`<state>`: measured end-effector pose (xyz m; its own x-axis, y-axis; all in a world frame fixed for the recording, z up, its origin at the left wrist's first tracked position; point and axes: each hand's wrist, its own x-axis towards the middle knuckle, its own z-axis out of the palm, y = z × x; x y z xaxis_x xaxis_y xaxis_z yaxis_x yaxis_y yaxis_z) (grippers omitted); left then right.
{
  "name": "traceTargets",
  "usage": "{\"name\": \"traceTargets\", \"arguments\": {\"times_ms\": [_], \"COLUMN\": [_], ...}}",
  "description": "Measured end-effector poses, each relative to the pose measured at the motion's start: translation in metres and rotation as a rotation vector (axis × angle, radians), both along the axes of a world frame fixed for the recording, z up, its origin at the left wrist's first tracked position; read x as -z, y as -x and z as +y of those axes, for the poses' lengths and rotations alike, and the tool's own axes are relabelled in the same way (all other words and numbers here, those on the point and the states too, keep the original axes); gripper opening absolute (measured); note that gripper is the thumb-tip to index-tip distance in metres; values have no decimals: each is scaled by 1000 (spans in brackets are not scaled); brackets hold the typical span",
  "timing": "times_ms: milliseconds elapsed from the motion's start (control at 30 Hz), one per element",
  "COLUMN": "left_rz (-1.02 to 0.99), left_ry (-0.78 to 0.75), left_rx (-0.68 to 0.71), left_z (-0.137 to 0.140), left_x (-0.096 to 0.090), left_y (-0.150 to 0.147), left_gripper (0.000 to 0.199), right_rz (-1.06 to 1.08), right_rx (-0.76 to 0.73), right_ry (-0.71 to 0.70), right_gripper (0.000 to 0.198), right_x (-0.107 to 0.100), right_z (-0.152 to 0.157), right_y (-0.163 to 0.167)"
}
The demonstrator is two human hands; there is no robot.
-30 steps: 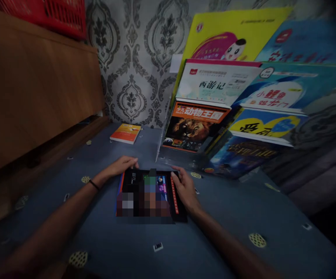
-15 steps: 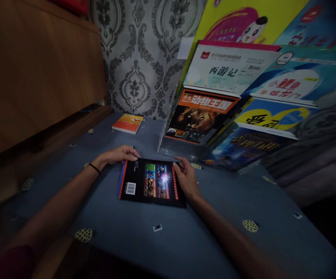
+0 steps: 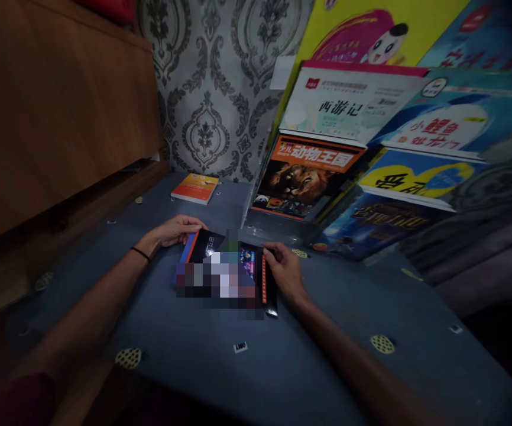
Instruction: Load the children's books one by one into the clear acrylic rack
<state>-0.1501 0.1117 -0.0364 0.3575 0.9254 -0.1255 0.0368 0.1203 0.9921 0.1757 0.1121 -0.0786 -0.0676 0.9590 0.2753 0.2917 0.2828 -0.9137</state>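
Black book [image 3: 249, 263] spans between left fingers [image 3: 190, 224] pinching its far corner and right fingers [image 3: 278, 249] gripping its opposite edge, likely for steadiness

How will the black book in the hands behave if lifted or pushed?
Probably somewhat floppy and light: the black book shows little thickness along its right edge. Cover may be slippery, since it catches glossy highlights near the top left and bottom right corners. Flat and rectangular, it should slide rather than roll.
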Motion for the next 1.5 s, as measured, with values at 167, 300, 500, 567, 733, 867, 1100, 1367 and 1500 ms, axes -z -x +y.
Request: {"name": "traceTargets", "arguments": {"times_ms": [167, 300, 500, 567, 733, 867, 1100, 1367, 1500], "left_rz": [252, 564, 924, 1032, 1239, 1189, 957, 1025, 1114], "left_ry": [-153, -264, -398, -413, -514, -777, -864, -816, -845], "left_rx": [-103, -282, -561, -590, -596, -309, 189, 66, -38], "left_z": [7, 13, 6, -1, -11, -22, -60, -43, -24], "left_x": [3, 1, -5, -7, -21, -25, 9, 19, -6], "left_y": [13, 35, 61, 60, 32, -30, -117, -95, -90], "left_gripper": [45, 33, 28, 30, 27, 32, 47, 47, 39], "right_rz": [-38, -99, -209, -242, -321, -445, -671, -684, -691], "right_rx": [0, 4, 1, -1, 16, 44, -134, -265, -234], "right_ry": [-22, -37, -67, -81, -149, -214, -456, -357, -369], "right_gripper": [30, 27, 27, 27, 22, 18, 34, 40, 32], "right_x": [1, 0, -6, -7, -11, -15, -20, -23, -27], "right_z": [3, 4, 4, 4, 2, -4, -28, -42, -43], "right_y": [-3, -6, -10, -11, -12, -11, 3, 9, 9]}}
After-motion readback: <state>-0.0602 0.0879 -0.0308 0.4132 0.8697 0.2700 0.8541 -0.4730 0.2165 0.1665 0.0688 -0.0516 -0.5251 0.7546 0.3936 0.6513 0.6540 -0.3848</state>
